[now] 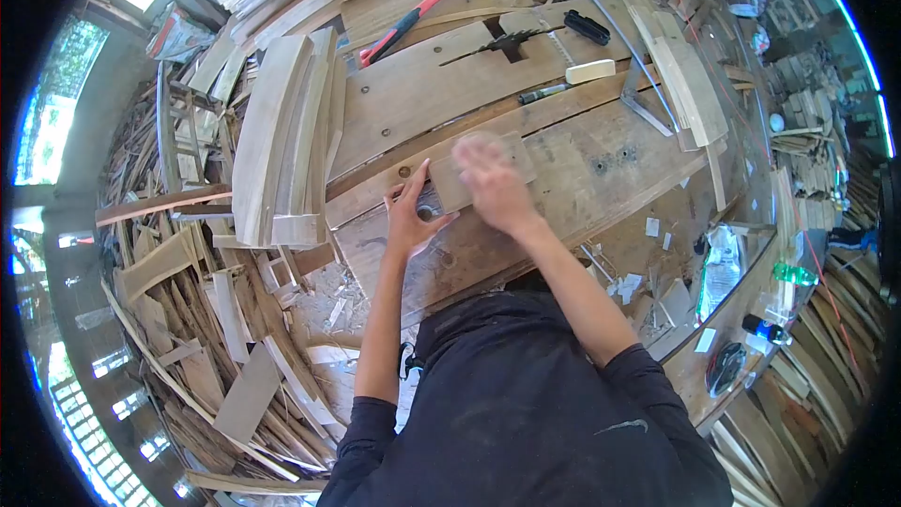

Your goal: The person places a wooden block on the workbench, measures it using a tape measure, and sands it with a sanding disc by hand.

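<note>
My left hand (410,218) is at the left end of a short flat wooden board (454,190) on the workbench (572,188). Its thumb and forefinger span the board's width, one at each corner of that end. Over the board's middle lies my right hand (493,183), palm down. Motion smears its fingers, so whether anything is under them is hidden. Just beyond the board runs a long wooden plank (554,103) with a round hole near my left hand.
A claw hammer (413,19), a black case (587,26), a marker (542,94), a pale block (590,71) and a metal square (648,113) lie farther back. Stacked curved wood pieces (282,141) stand left; more wood strips (680,75) lie right. Offcuts (249,394) cover the floor.
</note>
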Action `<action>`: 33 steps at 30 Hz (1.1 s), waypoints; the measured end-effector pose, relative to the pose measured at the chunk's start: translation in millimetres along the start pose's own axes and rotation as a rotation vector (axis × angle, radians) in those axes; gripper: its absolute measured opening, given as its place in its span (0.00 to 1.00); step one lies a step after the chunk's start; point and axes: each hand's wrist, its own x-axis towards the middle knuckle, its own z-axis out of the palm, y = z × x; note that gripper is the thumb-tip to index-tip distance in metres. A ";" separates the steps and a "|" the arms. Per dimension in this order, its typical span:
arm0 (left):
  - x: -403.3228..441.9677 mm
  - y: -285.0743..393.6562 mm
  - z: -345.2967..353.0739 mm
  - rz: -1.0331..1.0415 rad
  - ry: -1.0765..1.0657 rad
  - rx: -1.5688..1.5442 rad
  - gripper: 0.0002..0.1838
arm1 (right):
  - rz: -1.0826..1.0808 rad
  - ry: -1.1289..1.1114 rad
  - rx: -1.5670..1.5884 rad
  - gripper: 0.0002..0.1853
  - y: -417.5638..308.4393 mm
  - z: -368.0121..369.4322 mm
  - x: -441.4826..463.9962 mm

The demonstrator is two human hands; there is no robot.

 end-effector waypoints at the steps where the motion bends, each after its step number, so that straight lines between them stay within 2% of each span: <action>1: -0.2 2.3 -1.3 0.004 0.004 0.006 0.63 | -0.009 -0.007 0.000 0.25 8.9 0.2 4.4; 3: -1.7 6.4 -2.3 -0.013 0.010 0.004 0.63 | 0.163 0.250 -0.097 0.26 19.0 5.3 7.4; 4: -0.5 6.2 -2.2 -0.016 0.008 0.004 0.64 | 0.158 0.226 -0.256 0.26 6.9 11.5 9.6; 5: 1.0 6.2 -2.2 -0.016 0.012 0.002 0.64 | 0.155 0.225 -0.258 0.26 -7.5 19.4 10.9; 8: -4.1 -4.3 4.3 0.000 0.020 -0.032 0.63 | -0.074 0.062 -0.079 0.26 -41.5 37.6 1.0; 10: -0.8 -7.8 7.2 0.071 0.082 0.035 0.63 | -0.132 0.025 -0.007 0.26 -30.8 28.9 0.2; 12: -3.2 -0.6 1.3 0.057 0.060 -0.009 0.63 | -0.217 -0.059 0.094 0.25 -7.2 9.7 -6.8; 16: -4.1 8.8 -2.2 -0.014 0.028 0.016 0.63 | -0.093 0.071 -0.017 0.25 28.9 -12.4 -22.4; 18: -4.1 9.9 -3.7 -0.018 0.025 0.017 0.63 | 0.075 0.240 -0.066 0.24 29.8 -9.5 -30.3; 22: -2.4 9.3 -2.9 0.011 0.042 0.029 0.63 | -0.087 0.103 -0.032 0.23 0.7 -2.0 -54.3; 26: -3.7 11.5 -5.0 -0.014 0.020 0.045 0.62 | -0.096 0.052 0.018 0.23 18.0 -12.1 -61.0; 28: -4.7 11.5 -4.4 -0.006 0.020 0.048 0.62 | 0.125 0.303 -0.057 0.23 27.3 -13.2 -53.5; 30: -4.4 10.9 -4.5 0.003 0.022 0.053 0.61 | 0.156 0.312 -0.033 0.23 26.1 -9.4 -51.4; 33: -3.4 9.5 -3.1 0.025 0.027 0.063 0.62 | -0.004 0.147 -0.082 0.24 12.2 2.6 -56.9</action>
